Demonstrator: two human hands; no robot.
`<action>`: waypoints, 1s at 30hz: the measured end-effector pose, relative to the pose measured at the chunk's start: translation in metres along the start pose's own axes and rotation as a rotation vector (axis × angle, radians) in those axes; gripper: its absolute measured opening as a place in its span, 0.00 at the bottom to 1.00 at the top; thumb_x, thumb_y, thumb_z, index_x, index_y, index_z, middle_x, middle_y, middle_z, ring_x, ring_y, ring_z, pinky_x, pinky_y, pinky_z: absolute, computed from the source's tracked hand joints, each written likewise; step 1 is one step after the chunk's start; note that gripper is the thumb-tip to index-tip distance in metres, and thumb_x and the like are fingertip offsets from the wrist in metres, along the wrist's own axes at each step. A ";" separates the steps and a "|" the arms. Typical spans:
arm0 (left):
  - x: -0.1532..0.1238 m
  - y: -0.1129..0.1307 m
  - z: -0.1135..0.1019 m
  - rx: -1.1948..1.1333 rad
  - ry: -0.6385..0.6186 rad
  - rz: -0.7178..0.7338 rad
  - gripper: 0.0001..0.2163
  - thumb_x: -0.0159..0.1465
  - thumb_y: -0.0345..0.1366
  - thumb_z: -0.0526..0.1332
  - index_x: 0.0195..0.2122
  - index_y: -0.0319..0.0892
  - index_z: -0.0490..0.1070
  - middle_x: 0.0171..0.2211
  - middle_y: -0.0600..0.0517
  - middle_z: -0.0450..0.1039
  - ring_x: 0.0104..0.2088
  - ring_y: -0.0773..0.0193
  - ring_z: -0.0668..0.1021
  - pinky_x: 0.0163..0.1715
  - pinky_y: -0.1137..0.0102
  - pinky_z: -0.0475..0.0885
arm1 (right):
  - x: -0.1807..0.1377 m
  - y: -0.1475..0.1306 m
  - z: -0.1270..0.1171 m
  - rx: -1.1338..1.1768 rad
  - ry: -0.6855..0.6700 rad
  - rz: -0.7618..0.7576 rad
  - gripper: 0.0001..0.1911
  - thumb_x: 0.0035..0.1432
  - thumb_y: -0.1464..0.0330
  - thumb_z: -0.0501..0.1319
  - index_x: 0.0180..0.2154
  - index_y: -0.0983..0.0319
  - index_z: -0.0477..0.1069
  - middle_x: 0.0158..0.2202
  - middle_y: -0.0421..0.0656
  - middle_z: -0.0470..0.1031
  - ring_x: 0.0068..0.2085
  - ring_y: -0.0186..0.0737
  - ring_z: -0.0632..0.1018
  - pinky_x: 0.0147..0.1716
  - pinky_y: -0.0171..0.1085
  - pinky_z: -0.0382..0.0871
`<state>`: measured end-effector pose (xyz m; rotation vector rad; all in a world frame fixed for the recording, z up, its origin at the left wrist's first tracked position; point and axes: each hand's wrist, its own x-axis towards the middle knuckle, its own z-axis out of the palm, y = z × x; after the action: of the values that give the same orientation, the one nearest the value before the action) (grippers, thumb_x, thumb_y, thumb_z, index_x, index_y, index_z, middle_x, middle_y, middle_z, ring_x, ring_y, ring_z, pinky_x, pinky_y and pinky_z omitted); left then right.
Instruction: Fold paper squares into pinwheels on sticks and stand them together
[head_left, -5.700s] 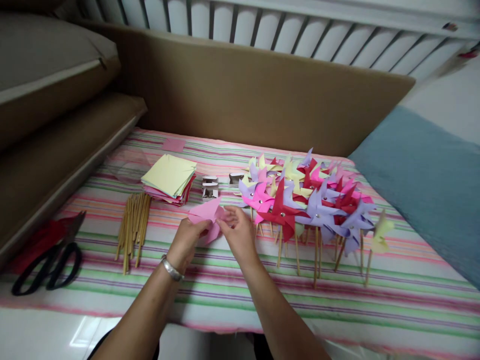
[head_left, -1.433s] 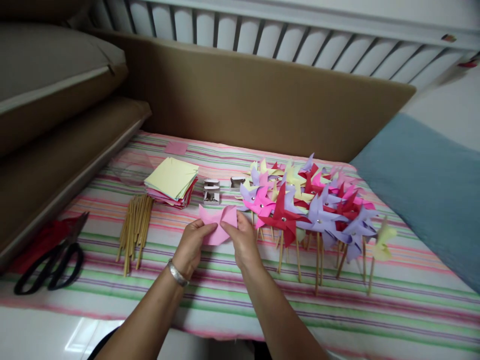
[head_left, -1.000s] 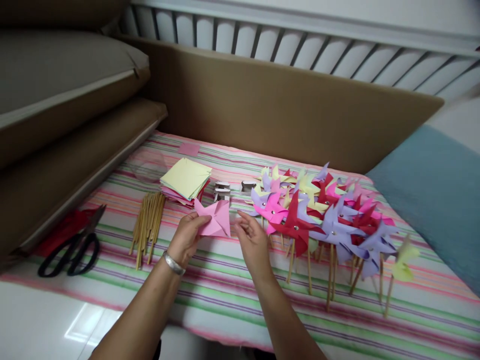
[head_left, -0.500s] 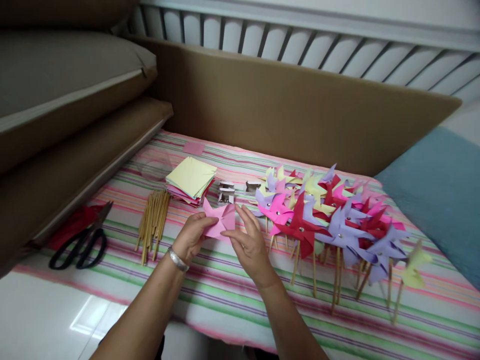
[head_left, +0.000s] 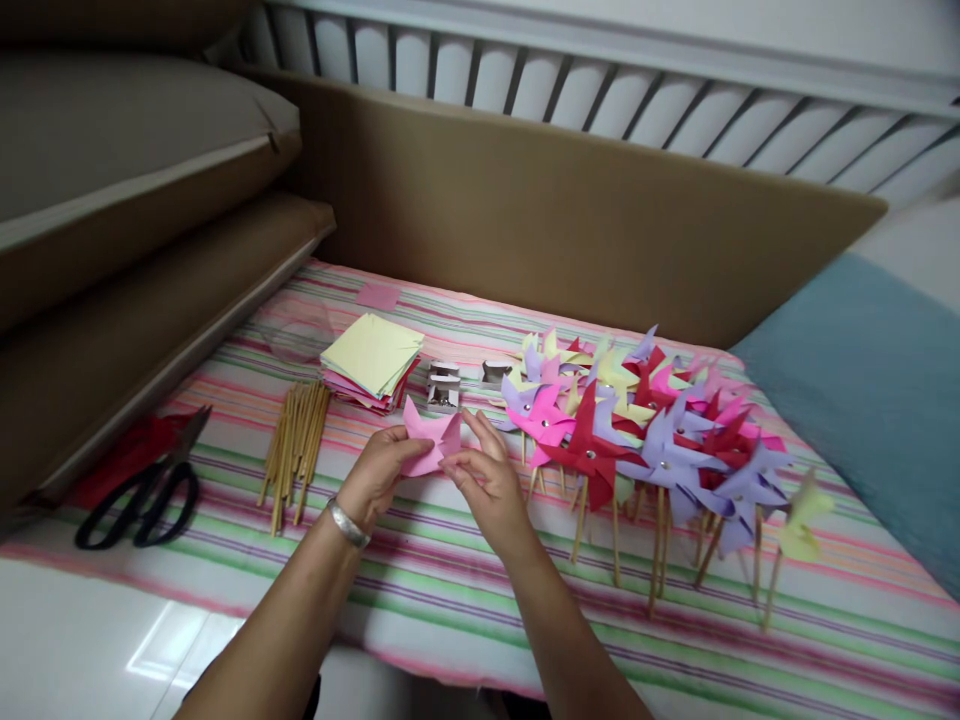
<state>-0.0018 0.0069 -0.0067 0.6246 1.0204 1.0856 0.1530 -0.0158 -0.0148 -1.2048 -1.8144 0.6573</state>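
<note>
With 12 o'clock straight ahead of you, the pink paper (head_left: 439, 447) was at the centre of the dial, held above the striped cloth (head_left: 450, 580). Your left hand (head_left: 375, 470) had its thumb clamped on the paper near the middle; the fingers beneath were mostly hidden, so I couldn't tell how they lay. Your right hand (head_left: 491, 490) had thumb and forefinger together on the paper's right side, its other fingers raised.

The likeliest trouble was a pointed flap springing away if that left thumb lifted; too hard a pinch could have creased or torn it. A swing towards 3 risked knocking the pinwheels (head_left: 664, 450), their nearest blades near your knuckles. Reaching forward carelessly could have tipped the small boxes (head_left: 443, 390) at 12.

The paper stack (head_left: 373, 350) bounded you at 11, the sticks (head_left: 295, 445) at 9, the scissors (head_left: 146, 492) farther out past them. Your most room lay towards 6, between your forearms, down to the cloth's near edge.
</note>
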 end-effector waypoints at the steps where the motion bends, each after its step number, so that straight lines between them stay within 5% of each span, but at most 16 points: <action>1: 0.001 -0.002 0.001 0.006 -0.006 0.005 0.11 0.40 0.33 0.70 0.26 0.35 0.77 0.22 0.50 0.77 0.23 0.66 0.75 0.28 0.72 0.68 | 0.000 0.001 0.001 0.011 0.021 0.030 0.06 0.56 0.67 0.59 0.30 0.58 0.75 0.61 0.45 0.59 0.64 0.46 0.54 0.59 0.52 0.50; 8: 0.003 -0.011 0.006 0.044 -0.008 -0.002 0.09 0.41 0.32 0.70 0.24 0.36 0.76 0.21 0.52 0.76 0.21 0.69 0.73 0.25 0.74 0.65 | 0.000 0.004 0.003 0.024 0.134 0.167 0.05 0.51 0.66 0.63 0.25 0.59 0.72 0.59 0.46 0.62 0.62 0.49 0.56 0.58 0.55 0.52; 14: 0.002 -0.015 0.008 0.085 -0.011 0.005 0.09 0.41 0.33 0.70 0.25 0.36 0.77 0.21 0.52 0.75 0.21 0.70 0.72 0.25 0.74 0.63 | -0.001 0.004 0.003 -0.025 0.135 0.154 0.05 0.54 0.66 0.60 0.28 0.58 0.73 0.59 0.45 0.62 0.62 0.49 0.57 0.55 0.54 0.58; 30: 0.000 -0.010 0.007 0.087 -0.073 -0.051 0.10 0.41 0.35 0.71 0.24 0.36 0.77 0.21 0.51 0.75 0.21 0.69 0.71 0.24 0.74 0.61 | -0.001 0.006 0.005 -0.026 0.164 0.185 0.03 0.52 0.67 0.62 0.26 0.58 0.72 0.58 0.46 0.64 0.61 0.50 0.58 0.55 0.56 0.56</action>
<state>0.0090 0.0040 -0.0122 0.7004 1.0190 0.9712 0.1515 -0.0147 -0.0224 -1.4135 -1.5929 0.6205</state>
